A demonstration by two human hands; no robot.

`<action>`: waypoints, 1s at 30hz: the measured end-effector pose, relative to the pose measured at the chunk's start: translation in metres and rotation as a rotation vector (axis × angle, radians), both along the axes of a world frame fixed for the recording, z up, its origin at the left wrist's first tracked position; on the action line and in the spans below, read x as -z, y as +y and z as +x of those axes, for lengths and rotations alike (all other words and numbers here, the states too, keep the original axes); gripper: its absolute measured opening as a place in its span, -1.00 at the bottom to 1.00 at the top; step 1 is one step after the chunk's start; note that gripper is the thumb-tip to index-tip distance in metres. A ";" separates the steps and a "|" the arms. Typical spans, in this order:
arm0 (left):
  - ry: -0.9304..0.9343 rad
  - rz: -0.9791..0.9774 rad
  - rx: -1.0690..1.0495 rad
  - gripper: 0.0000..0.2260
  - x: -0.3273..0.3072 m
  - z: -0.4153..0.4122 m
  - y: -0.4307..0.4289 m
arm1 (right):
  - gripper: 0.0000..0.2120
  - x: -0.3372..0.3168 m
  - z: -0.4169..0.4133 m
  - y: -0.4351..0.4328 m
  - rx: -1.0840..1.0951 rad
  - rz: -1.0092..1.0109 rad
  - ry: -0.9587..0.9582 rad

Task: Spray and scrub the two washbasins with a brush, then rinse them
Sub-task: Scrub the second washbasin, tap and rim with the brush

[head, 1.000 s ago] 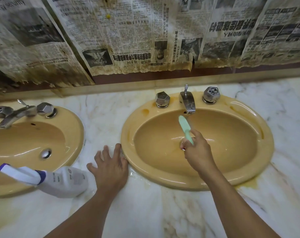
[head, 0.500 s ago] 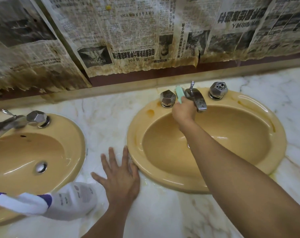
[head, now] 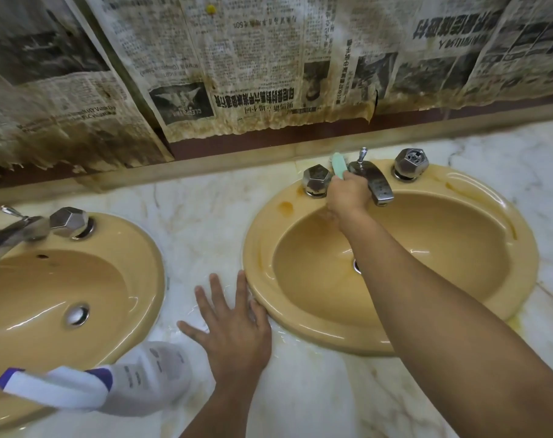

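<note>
While right hand (head: 346, 194) grips brush (head: 338, 164).

washbasins (head: 458, 314) – glossy ceramic | taps (head: 374, 181) – tarnished metal | counter (head: 205, 222) – veined marble

The stained newspaper sheets (head: 253, 74) on the wall carry upside-down Chinese headlines and the figure "50".
</note>
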State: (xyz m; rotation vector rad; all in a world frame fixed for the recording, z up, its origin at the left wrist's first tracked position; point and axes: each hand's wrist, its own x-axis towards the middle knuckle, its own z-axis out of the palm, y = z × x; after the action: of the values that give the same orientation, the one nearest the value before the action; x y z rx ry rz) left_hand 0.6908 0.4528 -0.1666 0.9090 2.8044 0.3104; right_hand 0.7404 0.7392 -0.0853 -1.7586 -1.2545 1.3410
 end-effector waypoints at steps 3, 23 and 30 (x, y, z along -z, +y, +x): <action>0.009 -0.002 -0.006 -0.50 0.002 0.000 0.000 | -0.62 0.010 0.010 -0.012 -0.023 0.020 -0.037; 0.041 -0.021 -0.007 -0.49 0.001 0.001 0.002 | -0.82 -0.008 0.042 -0.028 -0.015 -0.246 0.353; 0.045 -0.018 -0.009 -0.48 0.000 0.001 0.003 | -0.75 0.004 0.043 -0.030 -0.059 -0.160 0.151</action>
State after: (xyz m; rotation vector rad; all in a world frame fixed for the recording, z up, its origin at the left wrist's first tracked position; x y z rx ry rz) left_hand 0.6918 0.4555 -0.1663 0.9114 2.8479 0.2685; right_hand 0.7830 0.7094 -0.0890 -1.7009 -1.1519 1.6159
